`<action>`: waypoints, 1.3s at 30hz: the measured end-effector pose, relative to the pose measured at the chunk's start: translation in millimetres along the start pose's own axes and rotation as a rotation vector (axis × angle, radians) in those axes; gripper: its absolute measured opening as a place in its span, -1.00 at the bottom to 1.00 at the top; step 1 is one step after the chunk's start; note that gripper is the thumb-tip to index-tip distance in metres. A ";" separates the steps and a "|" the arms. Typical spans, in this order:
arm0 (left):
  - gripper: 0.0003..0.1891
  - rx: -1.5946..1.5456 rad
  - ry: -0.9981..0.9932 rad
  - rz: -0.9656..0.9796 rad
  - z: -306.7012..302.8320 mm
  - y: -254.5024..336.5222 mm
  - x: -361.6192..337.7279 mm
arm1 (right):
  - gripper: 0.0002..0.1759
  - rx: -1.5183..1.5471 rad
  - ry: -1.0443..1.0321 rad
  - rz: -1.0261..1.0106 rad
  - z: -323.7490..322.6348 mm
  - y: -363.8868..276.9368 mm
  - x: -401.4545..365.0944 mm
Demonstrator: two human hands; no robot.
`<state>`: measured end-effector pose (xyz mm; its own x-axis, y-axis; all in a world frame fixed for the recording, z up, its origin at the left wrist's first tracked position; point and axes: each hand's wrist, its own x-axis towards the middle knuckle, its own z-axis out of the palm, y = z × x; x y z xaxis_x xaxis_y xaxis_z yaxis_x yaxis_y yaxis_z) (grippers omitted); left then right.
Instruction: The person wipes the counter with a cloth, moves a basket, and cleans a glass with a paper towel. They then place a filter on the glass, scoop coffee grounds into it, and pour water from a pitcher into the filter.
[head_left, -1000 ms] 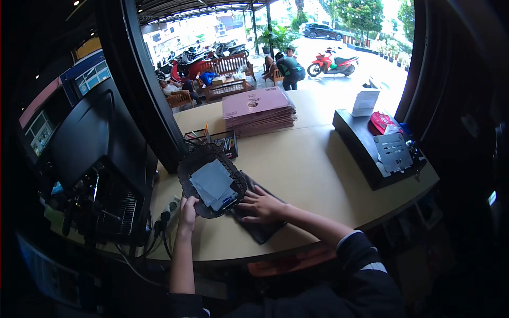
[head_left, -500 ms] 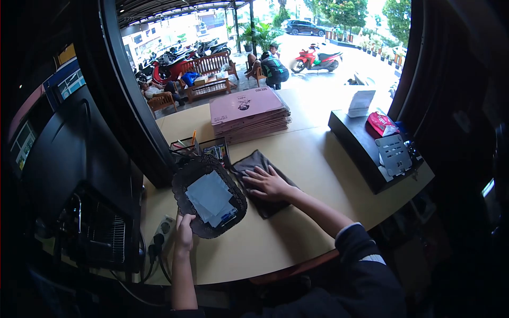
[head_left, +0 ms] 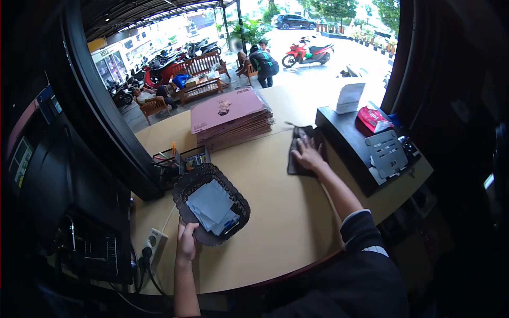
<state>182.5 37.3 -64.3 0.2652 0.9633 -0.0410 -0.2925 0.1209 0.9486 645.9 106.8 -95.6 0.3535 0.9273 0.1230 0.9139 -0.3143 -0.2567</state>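
Note:
My left hand (head_left: 186, 239) grips the near edge of a dark basket (head_left: 241, 204) with a lacy scalloped rim, its thumb over the rim. Inside the basket lie white paper slips (head_left: 210, 202) and a small blue item, perhaps a pen. Spread flat, my right hand (head_left: 309, 153) presses on a dark cloth (head_left: 298, 168) on the tabletop, close to the left side of a black box (head_left: 350, 146). Its fingers point away from me, and part of the cloth is hidden beneath them.
A tall stack of pink menus (head_left: 233, 114) stands at the back of the table (head_left: 265, 228). A pen holder (head_left: 168, 159) is behind the basket. On the black box are a metal stand (head_left: 386, 151) and a red packet (head_left: 374, 120). A power strip (head_left: 155, 244) with plugs lies at left. People sit outside.
My right hand has slid the cloth right and away from me, from beside the basket to beside the black box. The left hand still holds the basket, and the camera view has shifted slightly.

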 end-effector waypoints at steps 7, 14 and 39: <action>-0.47 -0.119 -0.100 -0.072 62.5 -20.7 50.9 | -0.30 0.052 -0.184 -0.954 -3.3 -43.1 -109.6; -0.31 0.082 -0.101 -0.046 64.9 -38.4 38.3 | -0.25 0.022 -0.036 -0.230 1.2 -0.8 -2.4; -0.91 1.540 -0.531 0.936 141.0 24.3 45.9 | -0.17 0.083 -0.044 -0.181 -29.1 47.5 -142.2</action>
<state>317.1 50.7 1.1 0.8375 0.3807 0.3921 0.4016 -0.9153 0.0309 644.9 -45.8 -97.4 0.1742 0.9756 0.1333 0.9416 -0.1254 -0.3126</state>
